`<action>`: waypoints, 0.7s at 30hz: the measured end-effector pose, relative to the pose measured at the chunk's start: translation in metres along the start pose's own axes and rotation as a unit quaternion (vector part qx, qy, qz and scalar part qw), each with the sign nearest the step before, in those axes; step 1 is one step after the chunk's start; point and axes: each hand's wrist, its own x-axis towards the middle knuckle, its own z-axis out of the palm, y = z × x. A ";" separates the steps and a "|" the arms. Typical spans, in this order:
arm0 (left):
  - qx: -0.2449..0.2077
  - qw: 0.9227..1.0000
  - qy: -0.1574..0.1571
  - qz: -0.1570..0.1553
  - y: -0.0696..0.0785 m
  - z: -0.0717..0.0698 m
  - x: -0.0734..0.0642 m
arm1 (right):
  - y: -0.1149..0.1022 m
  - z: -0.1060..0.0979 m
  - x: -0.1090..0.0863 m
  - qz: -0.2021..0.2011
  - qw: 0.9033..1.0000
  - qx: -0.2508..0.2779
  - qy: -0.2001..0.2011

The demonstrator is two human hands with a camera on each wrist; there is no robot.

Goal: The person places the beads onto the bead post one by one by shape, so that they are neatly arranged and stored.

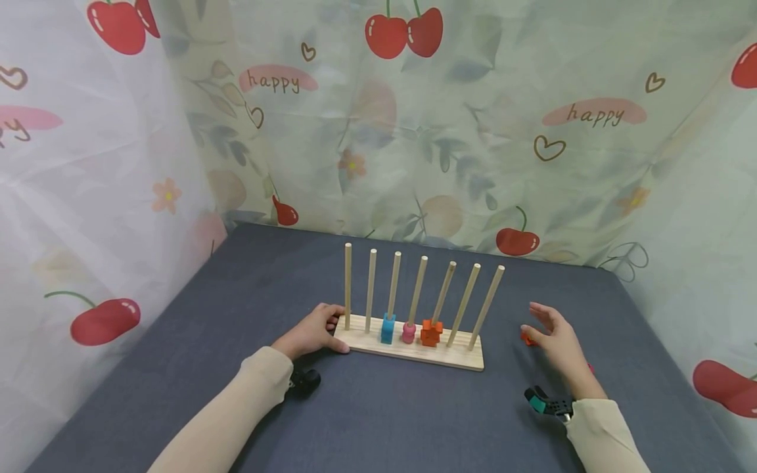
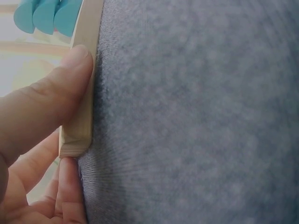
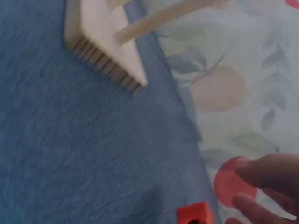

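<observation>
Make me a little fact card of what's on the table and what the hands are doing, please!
Board: wooden board, seven upright pegs
Third peg from left: blue shape
Fourth peg: pink shape
Fifth peg: orange shape
Left hand: gripping the board's left end
Right hand: near a red-orange piece, not gripping it
Table: dark blue-grey

L hand [image 1: 316, 330] grips peg board's [image 1: 461, 357] L end, thumb [image 2: 46, 100] on front edge, fingers [image 2: 70, 193] abt the end; L forearm [image 1: 225, 414] on board's near side. R hand [image 1: 562, 347] apart fr. board's R end, thumb & fingers parted, loosely bent.
</observation>
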 end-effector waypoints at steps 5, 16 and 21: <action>-0.001 1.000 0.001 -0.002 -0.001 0.001 0.001 | 0.014 0.003 0.003 0.002 0.999 -0.027 -0.038; 0.000 1.000 0.004 -0.003 -0.002 0.003 0.002 | 0.021 0.006 0.004 0.023 0.995 -0.092 -0.034; -0.003 1.000 0.004 -0.002 -0.001 0.002 0.002 | 0.019 0.007 0.005 0.016 0.994 -0.109 -0.016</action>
